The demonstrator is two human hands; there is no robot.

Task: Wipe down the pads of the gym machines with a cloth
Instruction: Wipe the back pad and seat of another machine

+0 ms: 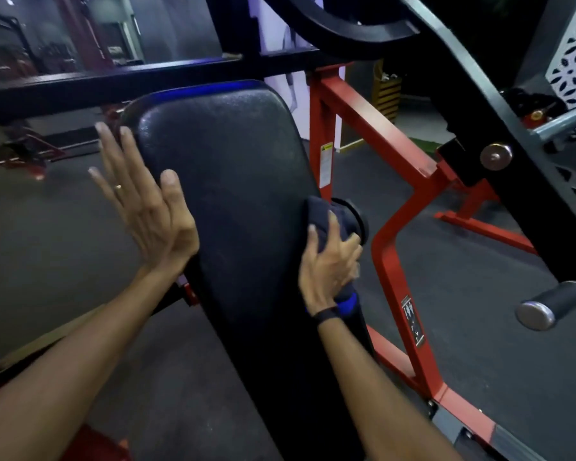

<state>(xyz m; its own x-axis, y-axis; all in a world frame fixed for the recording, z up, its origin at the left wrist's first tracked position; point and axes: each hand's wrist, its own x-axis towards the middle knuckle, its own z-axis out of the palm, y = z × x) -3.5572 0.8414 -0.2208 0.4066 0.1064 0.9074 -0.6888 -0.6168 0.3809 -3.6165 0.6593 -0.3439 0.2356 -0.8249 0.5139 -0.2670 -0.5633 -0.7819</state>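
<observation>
Dark bunched cloth (326,216), blue-edged

A red steel frame (376,134) slants down to the dark rubber floor (473,331), with a white warning sticker (326,164) on its upright post. A black foam-covered handle (554,306) with a metal end cap juts in at the right. Farther back stand a yellow slatted crate (386,98) and a white patterned screen (574,54).
</observation>
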